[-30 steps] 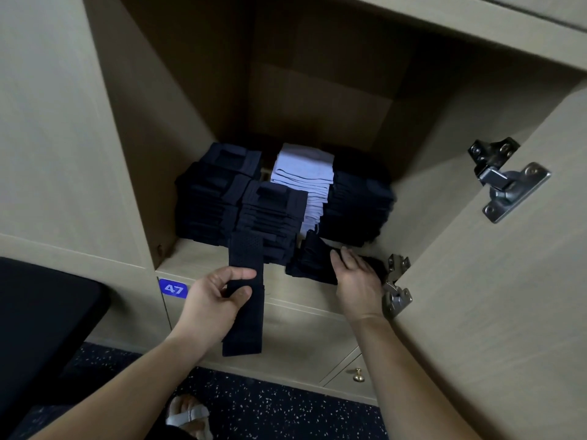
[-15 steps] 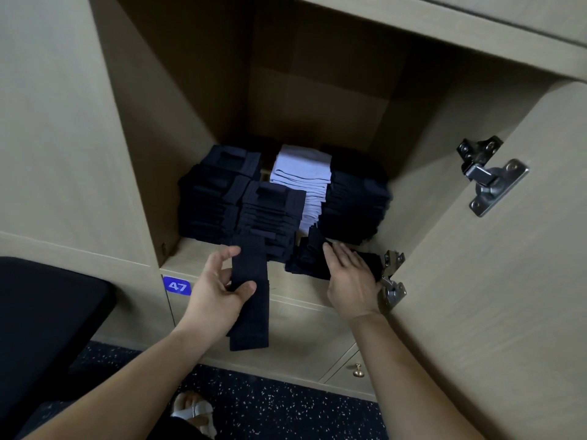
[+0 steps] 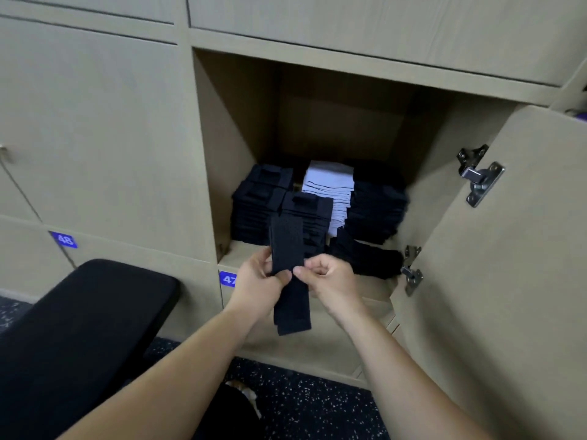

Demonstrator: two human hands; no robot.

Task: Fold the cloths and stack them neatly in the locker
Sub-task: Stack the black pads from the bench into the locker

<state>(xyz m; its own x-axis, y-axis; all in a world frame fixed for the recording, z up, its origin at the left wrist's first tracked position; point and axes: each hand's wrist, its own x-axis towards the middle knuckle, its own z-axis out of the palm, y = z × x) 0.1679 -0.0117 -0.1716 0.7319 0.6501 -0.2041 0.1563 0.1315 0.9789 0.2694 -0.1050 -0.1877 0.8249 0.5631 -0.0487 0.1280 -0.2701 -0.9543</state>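
A long narrow black cloth (image 3: pixel 288 246) hangs upright in front of the open locker (image 3: pixel 241 147). My left hand (image 3: pixel 254 281) grips its left edge near the middle, and my right hand (image 3: pixel 330 277) pinches its right edge at the same height. Its lower end dangles below both hands. Inside the locker stand stacks of folded black cloths (image 3: pixel 260 211) and a white stack (image 3: pixel 330 192) between them. A loose black cloth (image 3: pixel 365 258) lies on the locker floor at the front right.
The locker door (image 3: pixel 508 265) stands open at the right, with metal hinges (image 3: pixel 479 176) on its inner face. A black padded bench (image 3: pixel 79 328) sits at lower left. Closed lockers with blue number tags 48 (image 3: pixel 65 240) and 47 (image 3: pixel 227 278) surround the opening.
My right hand left the loose black cloth on the locker floor and came over to pinch the long cloth. The camera pulled back from the locker.
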